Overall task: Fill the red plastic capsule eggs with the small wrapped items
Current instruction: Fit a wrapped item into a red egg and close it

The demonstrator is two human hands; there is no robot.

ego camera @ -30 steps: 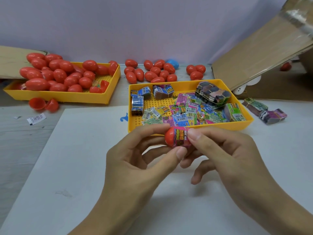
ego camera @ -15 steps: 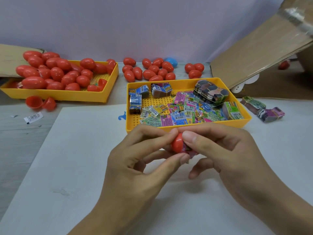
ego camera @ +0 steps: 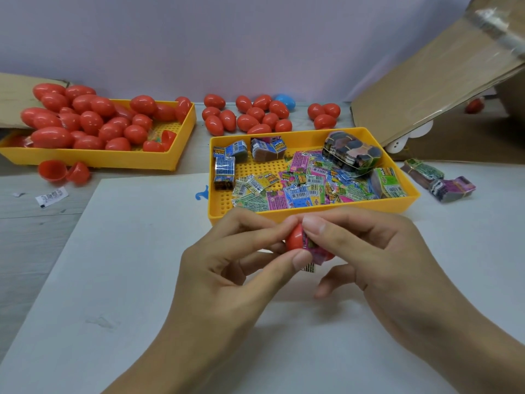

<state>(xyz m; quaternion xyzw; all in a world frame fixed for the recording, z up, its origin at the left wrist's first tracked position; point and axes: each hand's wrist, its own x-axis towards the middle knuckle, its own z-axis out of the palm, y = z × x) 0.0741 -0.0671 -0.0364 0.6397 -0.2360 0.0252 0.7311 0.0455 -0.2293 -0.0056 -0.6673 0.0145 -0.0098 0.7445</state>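
Note:
My left hand [ego camera: 227, 268] pinches a red capsule egg half [ego camera: 295, 241] between thumb and fingers, just in front of the near yellow tray. My right hand [ego camera: 377, 260] presses a pink wrapped item [ego camera: 315, 251] into that half; a second red half seems to sit behind my right fingers, mostly hidden. The near yellow tray [ego camera: 312, 213] holds several small wrapped items [ego camera: 306, 186] and banded bundles. A second yellow tray [ego camera: 93, 160] at the back left is heaped with closed red eggs [ego camera: 91, 120].
More red eggs [ego camera: 250, 115] and one blue egg [ego camera: 285, 100] lie by the back wall. An opened red egg [ego camera: 64, 172] sits before the left tray. Two wrapped bundles [ego camera: 440, 180] lie right of the near tray, under a cardboard box flap [ego camera: 426, 89]. White paper [ego camera: 127, 251] covers the table.
The pink wrapped item has gone further into the red half. My hands have closed tighter around the egg and dropped slightly toward me.

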